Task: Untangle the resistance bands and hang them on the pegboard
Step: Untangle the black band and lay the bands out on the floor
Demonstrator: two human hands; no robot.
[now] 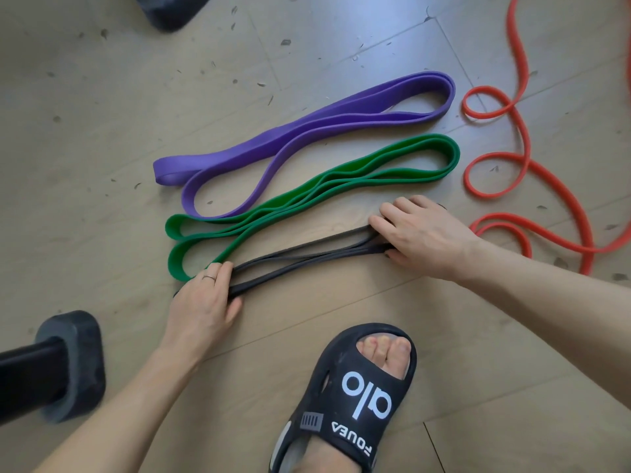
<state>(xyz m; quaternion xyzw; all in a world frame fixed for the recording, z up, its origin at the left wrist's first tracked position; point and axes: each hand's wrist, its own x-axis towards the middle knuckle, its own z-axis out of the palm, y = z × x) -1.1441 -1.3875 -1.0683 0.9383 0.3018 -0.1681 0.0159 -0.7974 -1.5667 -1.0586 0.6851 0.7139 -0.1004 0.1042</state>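
two hands hold a folded black resistance band flat on a wood floor.

the left hand curls its fingers around the band's near-left end, and the right hand pinches and presses its far-right end, strands stretched between them. just beyond lies a folded green band, its left loop touching the left hand's fingers; past that, a folded purple band. a loose orange band snakes along the right edge. a foot in a black slide sandal stands near the bottom edge, with bare floor between it and the black band. a dark padded post sits lower left.
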